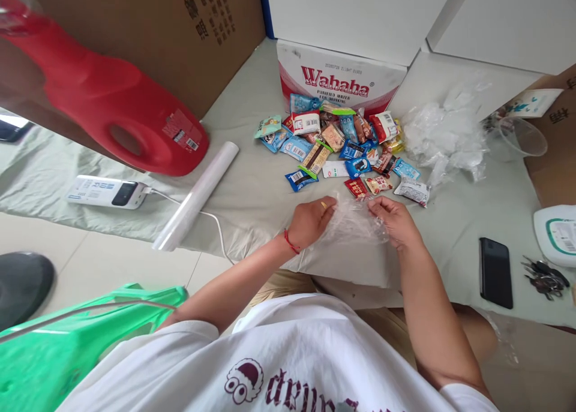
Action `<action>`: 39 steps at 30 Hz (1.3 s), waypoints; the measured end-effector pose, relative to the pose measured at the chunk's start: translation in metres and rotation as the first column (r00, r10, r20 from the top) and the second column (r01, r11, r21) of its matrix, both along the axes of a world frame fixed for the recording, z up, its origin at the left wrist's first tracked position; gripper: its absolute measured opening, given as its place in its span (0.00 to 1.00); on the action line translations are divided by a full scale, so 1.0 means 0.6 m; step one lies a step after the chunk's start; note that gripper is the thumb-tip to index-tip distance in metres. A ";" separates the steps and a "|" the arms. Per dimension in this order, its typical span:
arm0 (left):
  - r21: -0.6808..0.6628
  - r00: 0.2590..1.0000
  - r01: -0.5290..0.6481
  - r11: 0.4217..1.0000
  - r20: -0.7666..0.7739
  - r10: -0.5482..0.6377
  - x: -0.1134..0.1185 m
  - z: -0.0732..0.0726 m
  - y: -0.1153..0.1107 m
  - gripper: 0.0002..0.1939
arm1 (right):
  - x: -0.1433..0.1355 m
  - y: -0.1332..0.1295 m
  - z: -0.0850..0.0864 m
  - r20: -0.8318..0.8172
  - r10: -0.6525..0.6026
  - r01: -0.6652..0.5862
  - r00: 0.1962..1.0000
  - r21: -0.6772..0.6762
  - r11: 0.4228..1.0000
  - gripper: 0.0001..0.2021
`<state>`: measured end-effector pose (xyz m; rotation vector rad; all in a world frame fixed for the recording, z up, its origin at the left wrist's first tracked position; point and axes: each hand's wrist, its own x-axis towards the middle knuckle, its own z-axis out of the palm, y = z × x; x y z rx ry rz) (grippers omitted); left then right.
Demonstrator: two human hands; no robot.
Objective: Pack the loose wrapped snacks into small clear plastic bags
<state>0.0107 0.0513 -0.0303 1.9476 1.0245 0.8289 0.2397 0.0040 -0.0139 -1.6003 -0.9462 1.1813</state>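
A clear, crinkled plastic bag is stretched between my two hands above the table's front edge. My left hand pinches its left side, with a ring on one finger and a red string at the wrist. Closed on the bag's upper right edge is my right hand. Just beyond the bag lies a pile of small wrapped snacks. Nearest to my hands are a red packet, a cream and red packet and a white printed packet.
A Wahaba-style white carton marked Wahaha stands behind the snacks. Crumpled clear bags lie right of them. Leftward are a plastic roll, a cabled power bank and a red jug. A phone and keys lie right.
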 end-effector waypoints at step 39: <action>-0.615 0.661 -0.538 0.577 0.118 0.741 -0.129 0.009 -0.110 0.19 | -0.121 -0.083 0.021 -0.035 -0.223 0.221 0.974 -0.045 0.974 0.16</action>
